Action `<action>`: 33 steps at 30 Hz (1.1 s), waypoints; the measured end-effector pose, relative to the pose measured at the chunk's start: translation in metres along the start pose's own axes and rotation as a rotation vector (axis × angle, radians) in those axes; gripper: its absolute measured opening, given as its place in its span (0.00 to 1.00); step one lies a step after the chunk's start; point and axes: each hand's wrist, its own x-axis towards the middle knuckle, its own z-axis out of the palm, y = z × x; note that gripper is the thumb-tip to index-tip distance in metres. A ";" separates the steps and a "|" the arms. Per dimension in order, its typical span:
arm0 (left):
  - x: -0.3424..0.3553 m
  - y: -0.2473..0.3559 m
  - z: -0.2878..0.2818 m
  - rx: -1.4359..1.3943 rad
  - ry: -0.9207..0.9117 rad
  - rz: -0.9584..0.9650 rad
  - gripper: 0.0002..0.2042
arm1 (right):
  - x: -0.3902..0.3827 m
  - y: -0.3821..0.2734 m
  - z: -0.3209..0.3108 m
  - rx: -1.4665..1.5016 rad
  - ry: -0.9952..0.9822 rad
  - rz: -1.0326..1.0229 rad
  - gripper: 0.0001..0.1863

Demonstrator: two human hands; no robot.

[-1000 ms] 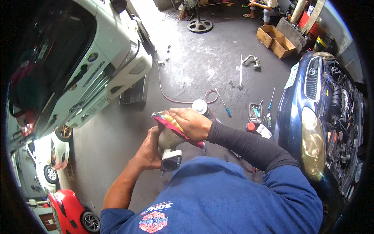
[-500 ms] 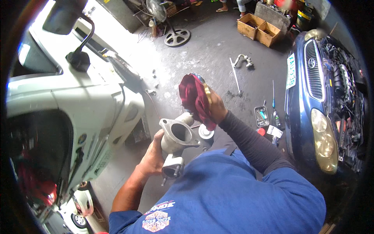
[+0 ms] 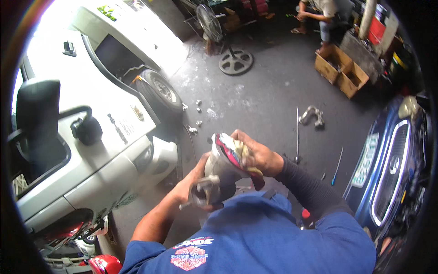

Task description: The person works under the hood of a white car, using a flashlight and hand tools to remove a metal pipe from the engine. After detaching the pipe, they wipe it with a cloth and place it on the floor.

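A grey cast-metal pipe housing (image 3: 216, 168), with a wide flanged opening and a smaller side port, is up in front of my chest. My left hand (image 3: 194, 176) is closed around it from the left side. In my right hand (image 3: 263, 157) is a bunched cloth rag (image 3: 238, 153), dark red and pale yellow. The rag covers the wide flanged opening and presses against it; how far it reaches inside is hidden. One loose end of the rag hangs below my right fingers.
A white vehicle (image 3: 114, 176) with a wheel (image 3: 159, 91) stands left, a dark blue car (image 3: 381, 169) right. On the floor ahead lie a curved metal pipe (image 3: 319, 119), a long rod (image 3: 297, 137) and a screwdriver (image 3: 335, 173). Farther off are a fan (image 3: 236, 61), wooden boxes (image 3: 335, 66) and a seated person (image 3: 321, 18).
My right hand has brought the rag down onto the housing's wide opening, which was uncovered before. The housing has turned and risen slightly in my left hand. My view has shifted.
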 end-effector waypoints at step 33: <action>0.488 0.071 -0.336 1.327 -0.122 0.556 0.39 | 0.378 0.004 -0.402 0.019 1.023 0.061 0.23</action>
